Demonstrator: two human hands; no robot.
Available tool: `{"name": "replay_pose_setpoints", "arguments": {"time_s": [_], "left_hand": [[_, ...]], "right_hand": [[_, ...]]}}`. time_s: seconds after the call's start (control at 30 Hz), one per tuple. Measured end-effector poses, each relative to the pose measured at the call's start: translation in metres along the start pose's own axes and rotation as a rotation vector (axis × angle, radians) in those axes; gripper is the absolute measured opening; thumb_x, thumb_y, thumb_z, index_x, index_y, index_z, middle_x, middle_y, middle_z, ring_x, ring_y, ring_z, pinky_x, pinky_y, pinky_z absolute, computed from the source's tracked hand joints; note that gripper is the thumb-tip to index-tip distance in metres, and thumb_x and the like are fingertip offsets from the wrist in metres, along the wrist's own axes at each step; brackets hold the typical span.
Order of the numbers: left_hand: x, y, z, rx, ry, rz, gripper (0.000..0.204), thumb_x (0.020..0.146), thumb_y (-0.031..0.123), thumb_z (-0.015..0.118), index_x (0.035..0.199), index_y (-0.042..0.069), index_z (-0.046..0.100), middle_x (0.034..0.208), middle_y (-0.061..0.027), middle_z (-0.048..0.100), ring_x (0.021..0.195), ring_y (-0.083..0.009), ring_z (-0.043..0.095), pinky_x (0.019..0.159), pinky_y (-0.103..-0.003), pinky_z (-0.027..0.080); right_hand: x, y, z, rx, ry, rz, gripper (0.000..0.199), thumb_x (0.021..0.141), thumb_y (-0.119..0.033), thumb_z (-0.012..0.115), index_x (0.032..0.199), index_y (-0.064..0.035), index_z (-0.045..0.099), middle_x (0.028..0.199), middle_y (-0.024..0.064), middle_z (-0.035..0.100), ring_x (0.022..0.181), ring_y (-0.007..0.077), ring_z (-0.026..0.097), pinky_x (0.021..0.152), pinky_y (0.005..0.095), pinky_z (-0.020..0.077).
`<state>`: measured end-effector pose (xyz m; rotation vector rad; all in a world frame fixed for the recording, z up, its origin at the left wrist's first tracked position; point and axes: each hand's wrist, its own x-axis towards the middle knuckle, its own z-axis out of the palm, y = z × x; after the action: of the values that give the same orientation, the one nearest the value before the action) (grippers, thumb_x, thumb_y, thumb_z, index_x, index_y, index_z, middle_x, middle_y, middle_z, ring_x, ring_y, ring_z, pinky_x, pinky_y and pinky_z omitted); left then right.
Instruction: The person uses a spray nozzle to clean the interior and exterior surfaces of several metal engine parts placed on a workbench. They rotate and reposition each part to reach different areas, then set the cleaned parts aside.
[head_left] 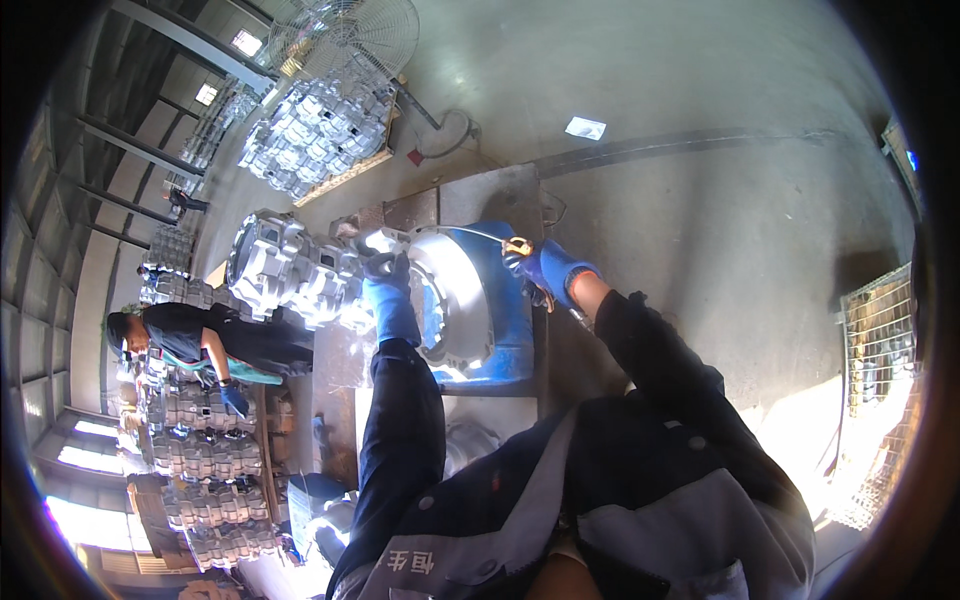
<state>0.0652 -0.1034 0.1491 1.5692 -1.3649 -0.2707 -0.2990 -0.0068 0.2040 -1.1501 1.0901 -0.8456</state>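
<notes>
We count two gloved hands: the right hand (543, 270) clamped on one yellow-and-black tool (517, 246) with a thin rod (474, 232), the left hand (388, 278) at one silver flanged casting (468, 290); its grip we cannot tell. The casting sits centrally against one blue support (509, 320) on one bench (490, 195); far left, one fan (345, 35) and stacked castings (318, 125) occupy concrete floor (690, 210).

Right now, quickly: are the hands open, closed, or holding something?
Left hand: at the silvery metal casting's left edge; open or closed cannot be told.
Right hand: closed, holding a yellow tool.
</notes>
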Motion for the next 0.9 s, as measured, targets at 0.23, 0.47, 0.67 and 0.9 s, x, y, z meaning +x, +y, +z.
{"name": "replay_pose_setpoints", "arguments": {"time_s": [0.23, 0.47, 0.67, 0.9], "left_hand": [[-0.023, 0.053, -0.003, -0.092, 0.008, -0.043, 0.033, 0.076, 0.024, 0.080, 0.097, 0.006, 0.064, 0.083, -0.0079, 0.067, 0.068, -0.0155, 0.063, 0.062, -0.030, 0.052], [-0.023, 0.043, -0.016, -0.105, 0.020, -0.054, 0.032, 0.076, 0.022, 0.081, 0.099, 0.006, 0.064, 0.080, -0.0067, 0.067, 0.062, -0.0128, 0.061, 0.057, -0.028, 0.051], [-0.018, 0.035, -0.006, -0.004, 0.053, 0.074, 0.031, 0.076, 0.021, 0.081, 0.098, 0.006, 0.065, 0.080, -0.0061, 0.067, 0.064, -0.0137, 0.061, 0.059, -0.029, 0.051], [-0.028, 0.061, 0.000, -0.089, 0.042, 0.009, 0.031, 0.076, 0.020, 0.081, 0.097, 0.005, 0.064, 0.074, -0.0039, 0.064, 0.058, -0.0106, 0.057, 0.053, -0.027, 0.049]], "right_hand": [[-0.010, -0.014, -0.020, 0.133, 0.087, 0.315, 0.031, 0.090, -0.034, 0.065, 0.096, -0.0034, 0.065, 0.069, 0.0052, 0.061, 0.053, 0.0154, 0.058, 0.045, 0.0315, 0.0466], [-0.014, -0.023, -0.012, 0.044, 0.016, 0.235, 0.021, 0.092, -0.026, 0.064, 0.098, -0.0060, 0.066, 0.071, 0.0024, 0.061, 0.053, 0.0138, 0.058, 0.047, 0.0304, 0.0474], [-0.009, -0.007, -0.003, 0.138, 0.022, 0.137, 0.026, 0.092, -0.031, 0.064, 0.103, -0.0072, 0.065, 0.064, 0.0041, 0.058, 0.047, 0.0148, 0.055, 0.041, 0.0308, 0.0452], [-0.011, -0.008, -0.001, 0.062, 0.045, 0.167, 0.029, 0.092, -0.033, 0.064, 0.102, -0.0064, 0.065, 0.064, 0.0058, 0.061, 0.046, 0.0140, 0.055, 0.041, 0.0310, 0.0455]]}}
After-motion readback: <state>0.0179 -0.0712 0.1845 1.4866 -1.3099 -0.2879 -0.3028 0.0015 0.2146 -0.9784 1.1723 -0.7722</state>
